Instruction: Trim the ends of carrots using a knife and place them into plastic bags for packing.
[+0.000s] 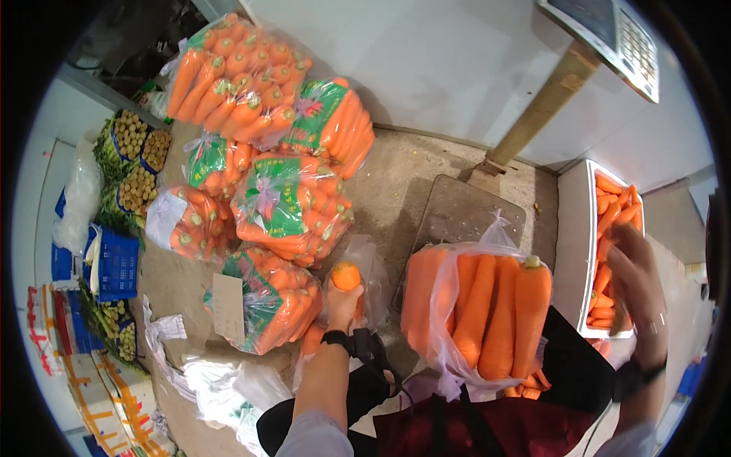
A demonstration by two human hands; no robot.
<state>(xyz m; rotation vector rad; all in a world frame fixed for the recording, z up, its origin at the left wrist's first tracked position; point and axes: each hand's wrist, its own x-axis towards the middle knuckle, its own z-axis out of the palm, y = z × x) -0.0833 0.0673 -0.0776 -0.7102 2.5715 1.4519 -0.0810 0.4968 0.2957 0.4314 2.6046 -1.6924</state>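
The concrete floor (426, 164) takes up most of the view, and on it, against the white wall, lies a heap of tied bags of carrots (270, 145), clear plastic with green printed patches, stacked several deep. To the person's right stands a white foam box (569, 251) with loose carrots (613, 228) lying in it. Between the heap and the box sits the grey metal platform of a floor scale (464, 209), its post rising to a display head at the upper right.

Nearest the person, an open clear bag (476, 312) stands upright just in front of the scale platform, holding long carrots on end, tops upward; its mouth is loose and untied.

The left hand (343, 305) is clenched around a single carrot (346, 276), held upright with its cut top showing, just beside the open bag and in front of a thinner empty plastic bag (369, 266). The right hand (632, 282) reaches over the foam box among the loose carrots; it is blurred, so I cannot tell whether it grips one.

To fill the bag well, I judge each carrot should go in lengthwise beside the others, same end up, so the plastic is not pierced and the mouth can be gathered.
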